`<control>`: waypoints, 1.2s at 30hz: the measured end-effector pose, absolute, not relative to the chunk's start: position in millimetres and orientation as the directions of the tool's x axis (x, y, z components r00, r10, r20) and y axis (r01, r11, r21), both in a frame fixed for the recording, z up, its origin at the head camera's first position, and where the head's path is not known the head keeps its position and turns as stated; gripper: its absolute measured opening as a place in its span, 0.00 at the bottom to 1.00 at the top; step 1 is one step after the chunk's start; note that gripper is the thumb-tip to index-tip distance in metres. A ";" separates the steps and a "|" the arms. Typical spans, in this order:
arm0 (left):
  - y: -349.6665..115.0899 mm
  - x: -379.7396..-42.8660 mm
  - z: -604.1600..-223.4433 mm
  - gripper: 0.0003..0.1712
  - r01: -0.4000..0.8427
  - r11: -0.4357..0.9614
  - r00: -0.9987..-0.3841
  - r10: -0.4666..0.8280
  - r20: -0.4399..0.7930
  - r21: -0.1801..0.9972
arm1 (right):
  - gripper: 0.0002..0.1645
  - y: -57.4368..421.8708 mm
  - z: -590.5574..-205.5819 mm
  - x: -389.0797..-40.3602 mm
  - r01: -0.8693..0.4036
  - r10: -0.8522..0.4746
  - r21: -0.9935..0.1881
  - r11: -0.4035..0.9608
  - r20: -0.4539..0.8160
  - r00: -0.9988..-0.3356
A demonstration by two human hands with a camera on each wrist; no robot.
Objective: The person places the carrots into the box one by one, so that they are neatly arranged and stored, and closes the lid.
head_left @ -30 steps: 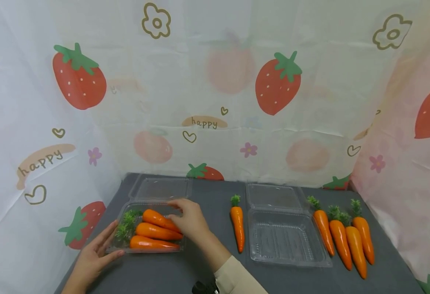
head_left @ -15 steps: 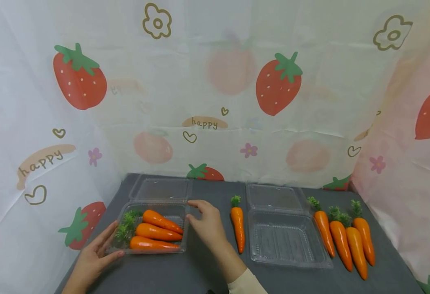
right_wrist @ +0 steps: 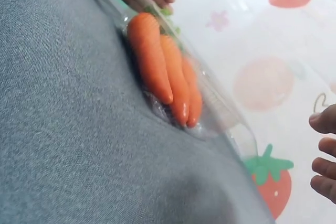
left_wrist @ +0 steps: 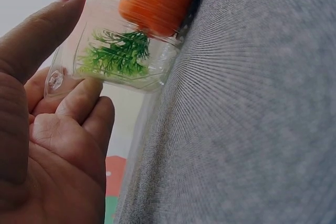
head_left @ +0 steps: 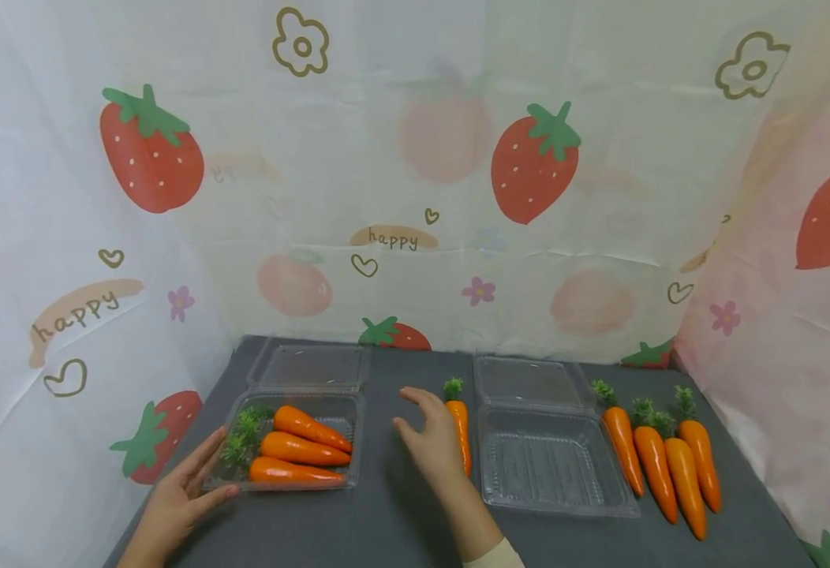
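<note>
My left hand (head_left: pixel 186 493) rests its fingers against the left side of the left clear plastic box (head_left: pixel 361 430), its thumb by the near left corner. Inside lie three toy carrots (head_left: pixel 304 448) side by side, green tops (left_wrist: pixel 118 53) to the left. My right hand (head_left: pixel 435 442) hovers between the two boxes, holding nothing, thumb and fingers apart. Behind it, partly hidden by the hand, a single toy carrot (head_left: pixel 462 430) lies on the table. Farther right stands a second clear plastic box (head_left: pixel 550 454), open-lidded, with nothing in it.
Several toy carrots (head_left: pixel 659 457) lie in a group along the right side of the second box. Both lids (head_left: pixel 308 365) are folded back on the grey tabletop (head_left: pixel 330 528). A strawberry-printed curtain (head_left: pixel 415 158) encloses the back and sides.
My right hand has drawn away from the carrots in the left box and travelled right, towards the single carrot. My left hand has stayed at the box.
</note>
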State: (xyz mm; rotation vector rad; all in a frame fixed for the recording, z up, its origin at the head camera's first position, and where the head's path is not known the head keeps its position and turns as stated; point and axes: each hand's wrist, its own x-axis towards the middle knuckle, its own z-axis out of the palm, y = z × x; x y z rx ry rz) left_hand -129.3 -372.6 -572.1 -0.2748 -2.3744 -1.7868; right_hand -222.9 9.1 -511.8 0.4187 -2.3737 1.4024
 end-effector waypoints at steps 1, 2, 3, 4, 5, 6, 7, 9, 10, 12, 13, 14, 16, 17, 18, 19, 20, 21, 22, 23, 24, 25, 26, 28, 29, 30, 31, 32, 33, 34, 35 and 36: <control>-372.7 -129.2 -572.6 0.52 0.240 0.268 -0.971 0.052 0.235 0.933 | 0.26 10.7 -512.9 -222.5 -0.421 -0.063 -0.778 0.465 0.445 -0.893; -372.8 -129.1 -573.3 0.51 0.240 0.264 -0.971 0.051 0.235 0.934 | 0.26 12.3 -513.5 -222.1 -0.421 -0.054 -0.778 0.467 0.450 -0.891; -373.0 -129.0 -573.9 0.51 0.242 0.264 -0.970 0.051 0.237 0.934 | 0.26 13.8 -514.0 -221.4 -0.422 -0.045 -0.777 0.467 0.455 -0.889; -373.0 -128.8 -574.4 0.51 0.245 0.262 -0.969 0.051 0.240 0.933 | 0.27 15.2 -514.7 -220.8 -0.420 -0.035 -0.776 0.469 0.459 -0.888; -373.1 -128.6 -574.8 0.51 0.248 0.260 -0.969 0.051 0.243 0.933 | 0.27 16.3 -516.2 -220.6 -0.420 -0.027 -0.772 0.478 0.465 -0.885; -373.0 -128.3 -575.1 0.51 0.250 0.259 -0.968 0.050 0.246 0.933 | 0.27 17.4 -517.4 -220.2 -0.417 -0.019 -0.772 0.480 0.466 -0.885; -373.0 -128.2 -575.4 0.50 0.252 0.258 -0.968 0.050 0.247 0.933 | 0.28 18.4 -519.0 -219.8 -0.413 -0.013 -0.770 0.487 0.466 -0.885; -372.8 -127.7 -575.5 0.50 0.252 0.255 -0.968 0.052 0.247 0.933 | 0.28 20.1 -521.8 -219.0 -0.405 0.001 -0.768 0.497 0.467 -0.884; -372.6 -127.5 -575.4 0.50 0.249 0.254 -0.968 0.053 0.244 0.934 | 0.28 20.9 -523.7 -218.8 -0.401 0.008 -0.766 0.502 0.468 -0.884; -372.3 -127.2 -575.1 0.50 0.240 0.251 -0.971 0.054 0.234 0.938 | 0.29 22.6 -526.5 -218.3 -0.397 0.025 -0.768 0.502 0.472 -0.881; -372.2 -127.2 -575.0 0.50 0.234 0.247 -0.972 0.055 0.227 0.940 | 0.29 23.5 -528.2 -218.3 -0.395 0.035 -0.769 0.503 0.474 -0.880; -372.1 -127.1 -574.9 0.50 0.228 0.241 -0.974 0.056 0.221 0.943 | 0.30 24.4 -529.6 -218.2 -0.392 0.046 -0.772 0.499 0.476 -0.878; -371.9 -127.2 -574.9 0.50 0.218 0.231 -0.976 0.059 0.210 0.948 | 0.31 26.1 -533.0 -218.8 -0.386 0.069 -0.773 0.503 0.481 -0.874; -371.8 -127.3 -575.2 0.50 0.214 0.225 -0.977 0.061 0.206 0.950 | 0.31 26.9 -534.8 -219.1 -0.377 0.082 -0.776 0.505 0.478 -0.875; -371.7 -127.4 -575.3 0.50 0.211 0.216 -0.977 0.063 0.202 0.953 | 0.32 27.6 -537.0 -219.6 -0.364 0.095 -0.782 0.506 0.470 -0.877; -371.7 -127.6 -575.5 0.50 0.210 0.208 -0.977 0.066 0.201 0.955 | 0.33 28.3 -539.1 -220.1 -0.349 0.107 -0.786 0.511 0.461 -0.881; -371.6 -127.9 -575.7 0.49 0.212 0.200 -0.977 0.069 0.202 0.957 | 0.34 28.8 -541.2 -220.5 -0.331 0.120 -0.792 0.513 0.448 -0.886; -371.6 -128.3 -576.0 0.49 0.215 0.197 -0.976 0.072 0.205 0.957 | 0.34 29.4 -543.4 -221.3 -0.312 0.131 -0.797 0.517 0.434 -0.891; -371.4 -128.5 -576.0 0.49 0.217 0.191 -0.976 0.073 0.207 0.957 | 0.35 29.7 -545.2 -221.8 -0.293 0.143 -0.803 0.519 0.420 -0.896; -371.5 -128.7 -576.1 0.49 0.219 0.187 -0.975 0.075 0.209 0.958 | 0.36 30.0 -547.1 -222.4 -0.274 0.153 -0.807 0.524 0.405 -0.901; -371.4 -129.0 -576.1 0.49 0.221 0.182 -0.975 0.076 0.210 0.958 | 0.37 30.1 -548.7 -222.9 -0.258 0.163 -0.810 0.527 0.394 -0.904; -371.3 -129.4 -576.2 0.49 0.221 0.183 -0.975 0.076 0.210 0.958 | 0.37 30.3 -549.9 -223.3 -0.244 0.171 -0.812 0.531 0.384 -0.907; -371.2 -129.7 -576.3 0.49 0.220 0.184 -0.975 0.075 0.209 0.958 | 0.38 30.3 -551.2 -223.8 -0.229 0.179 -0.814 0.533 0.374 -0.910; -370.9 -130.2 -576.0 0.49 0.211 0.191 -0.977 0.075 0.200 0.959 | 0.39 30.3 -553.6 -224.6 -0.206 0.195 -0.815 0.541 0.360 -0.912; -371.0 -130.6 -576.1 0.49 0.206 0.199 -0.978 0.076 0.195 0.958 | 0.39 30.2 -554.6 -224.9 -0.195 0.203 -0.815 0.546 0.355 -0.913; -371.0 -130.7 -576.1 0.49 0.196 0.200 -0.980 0.074 0.185 0.960 | 0.39 30.2 -555.4 -225.0 -0.185 0.212 -0.815 0.549 0.350 -0.912; -371.2 -130.8 -576.0 0.49 0.186 0.204 -0.982 0.074 0.174 0.961 | 0.40 30.1 -556.0 -225.0 -0.171 0.219 -0.816 0.552 0.340 -0.915; -371.3 -130.7 -575.7 0.49 0.175 0.202 -0.984 0.074 0.163 0.964 | 0.40 29.9 -556.6 -225.1 -0.158 0.226 -0.818 0.553 0.330 -0.916; -371.7 -130.6 -575.6 0.50 0.166 0.200 -0.985 0.078 0.153 0.966 | 0.41 29.7 -557.1 -225.1 -0.147 0.232 -0.818 0.556 0.322 -0.918; -371.9 -130.5 -575.4 0.49 0.155 0.195 -0.987 0.078 0.142 0.969 | 0.41 29.5 -557.6 -224.9 -0.137 0.239 -0.818 0.559 0.317 -0.918; -372.2 -130.5 -575.2 0.50 0.147 0.189 -0.988 0.079 0.134 0.971 | 0.41 29.3 -557.9 -224.8 -0.125 0.244 -0.819 0.560 0.307 -0.920; -372.3 -130.5 -575.1 0.50 0.140 0.182 -0.989 0.079 0.127 0.973 | 0.41 29.1 -558.5 -224.9 -0.116 0.248 -0.821 0.560 0.299 -0.921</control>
